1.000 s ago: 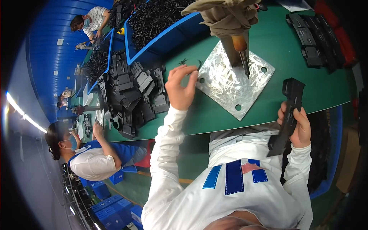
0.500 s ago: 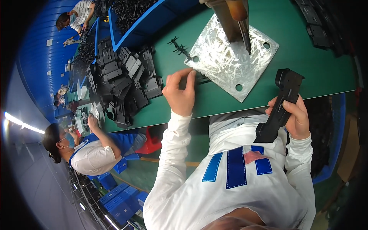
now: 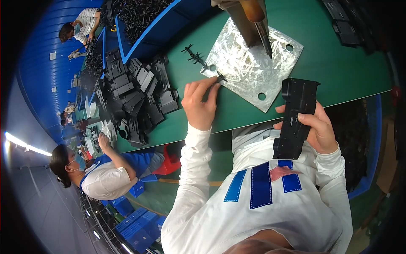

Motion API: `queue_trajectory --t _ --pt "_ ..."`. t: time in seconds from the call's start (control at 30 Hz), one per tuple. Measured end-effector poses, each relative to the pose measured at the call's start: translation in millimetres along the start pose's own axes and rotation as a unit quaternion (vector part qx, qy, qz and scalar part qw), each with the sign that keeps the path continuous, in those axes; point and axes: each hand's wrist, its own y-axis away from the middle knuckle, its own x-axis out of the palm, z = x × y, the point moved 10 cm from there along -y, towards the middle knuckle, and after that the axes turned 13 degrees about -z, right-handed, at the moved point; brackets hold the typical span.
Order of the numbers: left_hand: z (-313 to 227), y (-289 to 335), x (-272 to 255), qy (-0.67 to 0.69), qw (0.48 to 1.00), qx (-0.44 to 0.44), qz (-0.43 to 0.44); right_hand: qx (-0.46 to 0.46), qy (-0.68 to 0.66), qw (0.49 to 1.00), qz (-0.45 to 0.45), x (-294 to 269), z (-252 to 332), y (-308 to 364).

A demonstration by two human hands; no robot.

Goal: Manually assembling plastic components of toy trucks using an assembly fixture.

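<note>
My left hand [image 3: 199, 104] is closed in a pinch on a small black plastic part [image 3: 220, 78], beside the left corner of a square metal plate [image 3: 241, 72]. My right hand [image 3: 322, 130] grips a long black plastic housing [image 3: 297, 120] at the table's front edge, thumb on its broad face. Several small branched black plastic parts [image 3: 194, 55] lie in a row just beyond my left hand. A pointed metal tip with an orange handle [image 3: 253, 10], like a soldering iron, stands over the plate.
A heap of black housings [image 3: 135, 89] covers the table on the left, with a blue bin [image 3: 148, 36] of small black parts behind it. More black housings [image 3: 344, 25] lie at the far right. A co-worker [image 3: 99, 178] sits to the left.
My left hand has picked up a small black part that now shows at its fingertips. My right hand has turned the housing, bringing its broad face up, and moved it slightly left.
</note>
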Motion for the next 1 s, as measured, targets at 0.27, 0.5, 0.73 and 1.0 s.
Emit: queue_trajectory --t 0.27,0.5,0.73,1.0 --pt "2 17 -10 0.387 0.890 -0.241 0.024 -0.118 0.086 0.989 -0.012 9 -4 -3" --pt "-28 22 -18 0.488 0.848 -0.201 0.044 -0.147 0.103 0.983 0.045 38 -7 -3" --pt "-40 21 -29 0.438 0.884 -0.160 0.025 -0.168 0.113 0.976 0.084 65 -5 -1" --pt "-102 12 -44 0.127 0.988 0.082 -0.009 -0.232 0.214 0.944 0.094 80 -9 2"
